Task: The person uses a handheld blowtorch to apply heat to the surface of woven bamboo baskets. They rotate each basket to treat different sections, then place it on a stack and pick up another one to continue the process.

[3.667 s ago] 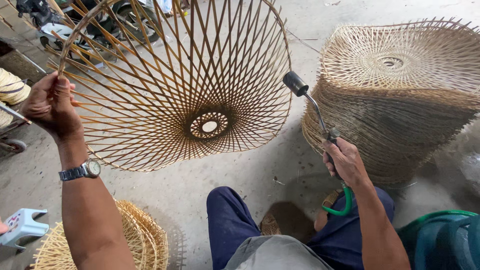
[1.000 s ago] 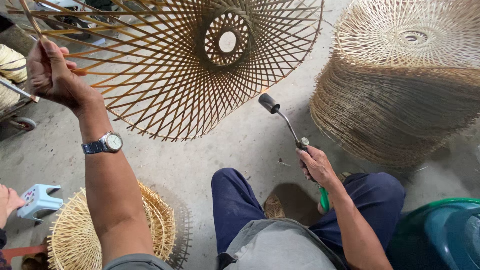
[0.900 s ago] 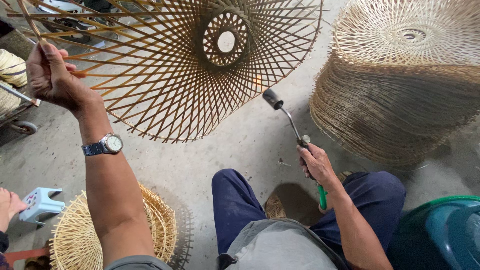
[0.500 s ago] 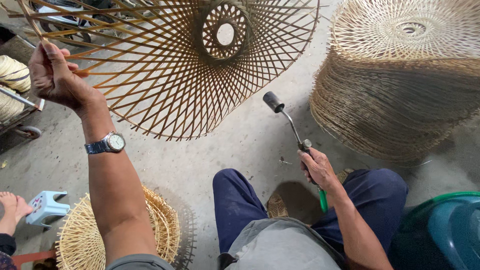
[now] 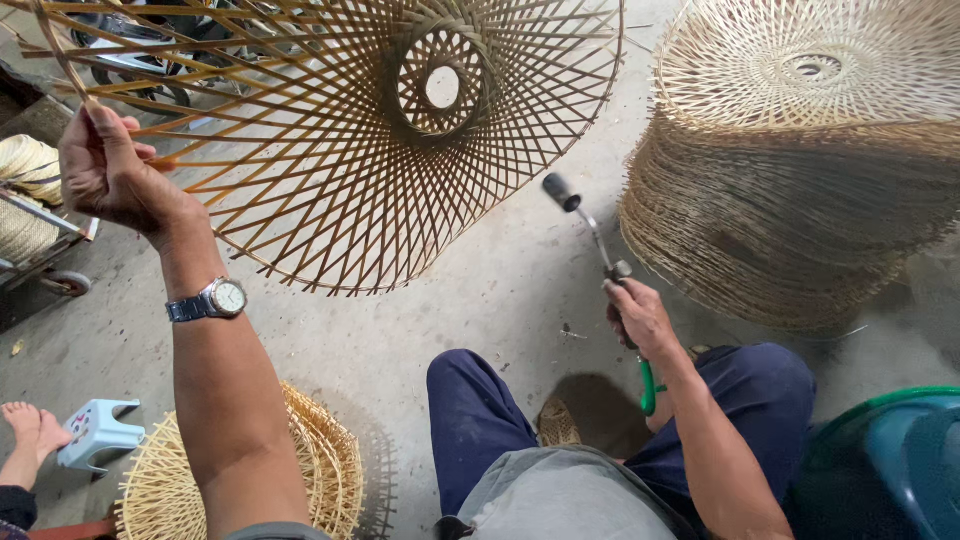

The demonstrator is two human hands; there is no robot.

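Above the concrete floor [image 5: 480, 310], the left hand [image 5: 115, 170] pinches the rim of a woven bamboo lampshade frame [image 5: 380, 130], holding it aloft and tilted. Just below it, the right hand [image 5: 640, 315] is wrapped around a gas torch [image 5: 585, 225] with a green hose [image 5: 648, 385], nozzle aimed at the frame. A stack of finished frames [image 5: 800, 170] stands at right.

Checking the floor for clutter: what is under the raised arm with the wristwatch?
Under the left hand and its forearm lies a pale round woven bamboo basket on the grey concrete floor, beside a small white plastic stool. The arm covers the basket's middle.
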